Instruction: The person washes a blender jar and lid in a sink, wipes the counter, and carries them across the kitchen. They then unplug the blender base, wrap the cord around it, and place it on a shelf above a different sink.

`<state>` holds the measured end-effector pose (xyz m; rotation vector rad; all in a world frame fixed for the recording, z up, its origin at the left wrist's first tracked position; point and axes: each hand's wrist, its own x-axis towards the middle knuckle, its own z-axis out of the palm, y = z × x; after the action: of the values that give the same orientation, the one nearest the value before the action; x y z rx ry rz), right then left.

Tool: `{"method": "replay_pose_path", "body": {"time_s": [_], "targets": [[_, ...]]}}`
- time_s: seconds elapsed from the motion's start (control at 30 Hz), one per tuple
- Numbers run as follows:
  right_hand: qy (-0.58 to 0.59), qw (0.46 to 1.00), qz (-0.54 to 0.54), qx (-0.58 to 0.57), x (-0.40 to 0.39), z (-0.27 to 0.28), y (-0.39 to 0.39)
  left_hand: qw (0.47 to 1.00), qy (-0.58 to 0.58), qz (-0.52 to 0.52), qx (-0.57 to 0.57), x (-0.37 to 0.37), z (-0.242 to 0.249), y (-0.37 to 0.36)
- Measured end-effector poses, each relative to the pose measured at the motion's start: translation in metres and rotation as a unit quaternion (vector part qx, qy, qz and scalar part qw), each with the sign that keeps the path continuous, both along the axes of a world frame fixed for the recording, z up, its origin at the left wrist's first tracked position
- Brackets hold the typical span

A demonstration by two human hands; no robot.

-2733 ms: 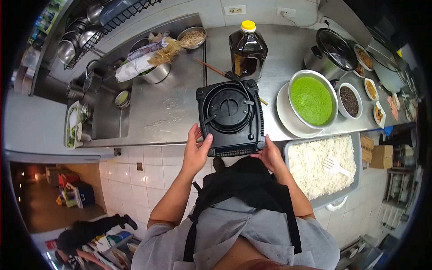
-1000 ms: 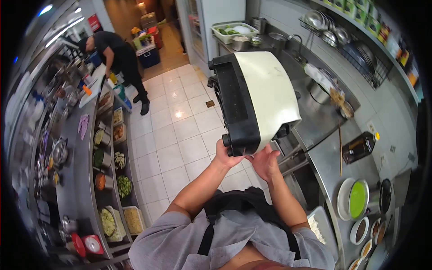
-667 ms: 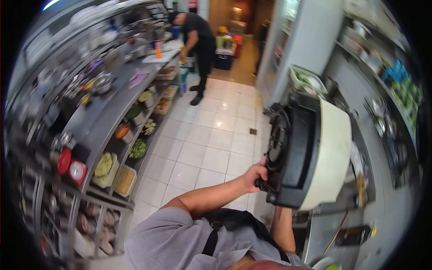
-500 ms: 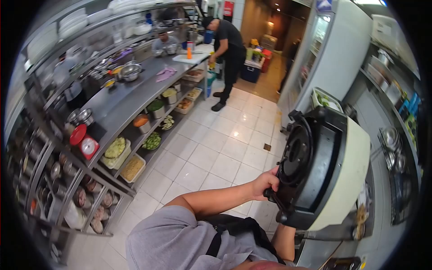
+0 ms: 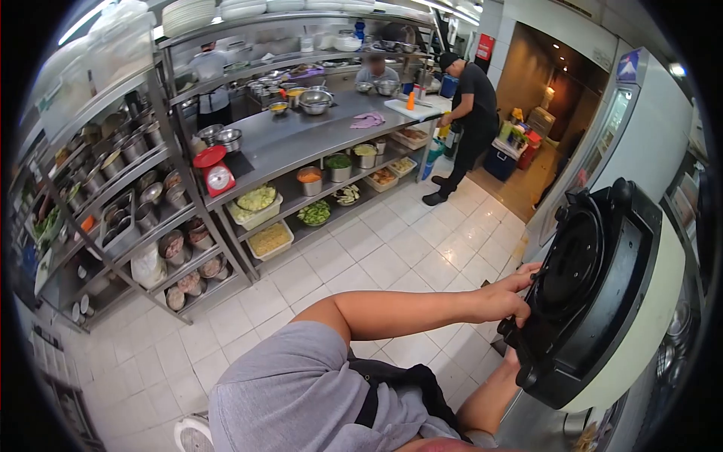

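A bulky kitchen appliance [image 5: 640, 301] with a black face and a cream shell is held up tilted at the right. Its face has a round black recess [image 5: 576, 260]; I cannot make out which kind of machine it is. My left hand [image 5: 508, 297] grips the black edge nearest me, fingers bent around a small projecting part. Below it, the wrist of my right hand [image 5: 512, 361] runs up behind the appliance's lower end, and its fingers are hidden there.
Across the tiled floor [image 5: 361, 248] runs a steel counter [image 5: 279, 147] with a red scale [image 5: 215, 169] and food tubs below. A metal rack [image 5: 120, 233] with pots stands left. A person in black [image 5: 473, 113] works at the counter's far end. A tall fridge [image 5: 640, 128] stands at right.
The view has swung left, showing more of the rack. The appliance sits farther right and its face is turned more toward me. My left hand stays on its edge, fingers shifted along it.
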<state>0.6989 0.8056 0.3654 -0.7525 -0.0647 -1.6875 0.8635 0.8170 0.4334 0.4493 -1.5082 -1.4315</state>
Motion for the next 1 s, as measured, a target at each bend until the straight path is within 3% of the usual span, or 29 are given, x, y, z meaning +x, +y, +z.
{"method": "replay_pose_path", "body": {"time_s": [0.07, 0.13, 0.27, 0.37, 0.43, 0.47, 0.5, 0.53, 0.63, 0.67, 0.7, 0.73, 0.8, 0.87, 0.93, 1.0], "targets": [[-0.021, 0.999, -0.021, -0.01, -0.001, 0.015, -0.006, 0.999, -0.022, 0.026, -0.029, -0.001, -0.006, 0.006], [-0.043, 0.998, -0.047, -0.023, 0.014, 0.03, 0.011, 1.0, 0.018, -0.012, -0.011, 0.008, -0.009, 0.02], [-0.089, 0.99, -0.097, -0.046, 0.017, 0.064, -0.002, 0.992, -0.073, 0.096, 0.047, 0.065, -0.083, 0.032], [-0.117, 0.983, -0.128, -0.063, -0.003, 0.074, -0.018, 0.941, -0.07, 0.22, 0.247, 0.136, -0.163, 0.063], [-0.13, 0.978, -0.148, -0.07, -0.01, 0.084, -0.032, 0.863, -0.203, 0.403, 0.227, 0.196, -0.241, 0.102], [-0.136, 0.975, -0.159, -0.073, -0.012, 0.088, -0.038, 0.797, -0.244, 0.496, 0.245, 0.229, -0.298, 0.126], [-0.141, 0.973, -0.169, -0.075, -0.014, 0.092, -0.044, 0.707, -0.328, 0.567, 0.266, 0.251, -0.322, 0.163], [-0.148, 0.97, -0.178, -0.078, -0.012, 0.097, -0.05, 0.646, -0.348, 0.618, 0.281, 0.273, -0.361, 0.199], [-0.166, 0.958, -0.217, -0.087, -0.006, 0.107, -0.057, 0.539, -0.284, 0.693, 0.385, 0.308, -0.449, 0.309], [-0.171, 0.953, -0.234, -0.09, 0.004, 0.112, -0.052, 0.522, -0.27, 0.707, 0.394, 0.321, -0.501, 0.346], [-0.146, 0.955, -0.236, -0.101, 0.021, 0.125, -0.045, 0.481, -0.348, 0.698, 0.401, 0.304, -0.474, 0.372], [-0.195, 0.943, -0.219, -0.157, 0.02, 0.119, -0.062, 0.437, -0.353, 0.716, 0.413, 0.299, -0.484, 0.394], [-0.158, 0.916, -0.302, -0.214, 0.033, 0.128, -0.072, 0.408, -0.479, 0.604, 0.489, 0.304, -0.519, 0.433], [-0.136, 0.904, -0.326, -0.24, 0.028, 0.122, -0.099, 0.421, -0.236, 0.574, 0.662, 0.297, -0.529, 0.45], [-0.116, 0.883, -0.367, -0.267, 0.053, 0.138, -0.104, 0.413, -0.162, 0.521, 0.729, 0.297, -0.536, 0.45], [-0.106, 0.873, -0.393, -0.269, 0.075, 0.144, -0.112, 0.428, -0.16, 0.492, 0.741, 0.309, -0.526, 0.432]]}}
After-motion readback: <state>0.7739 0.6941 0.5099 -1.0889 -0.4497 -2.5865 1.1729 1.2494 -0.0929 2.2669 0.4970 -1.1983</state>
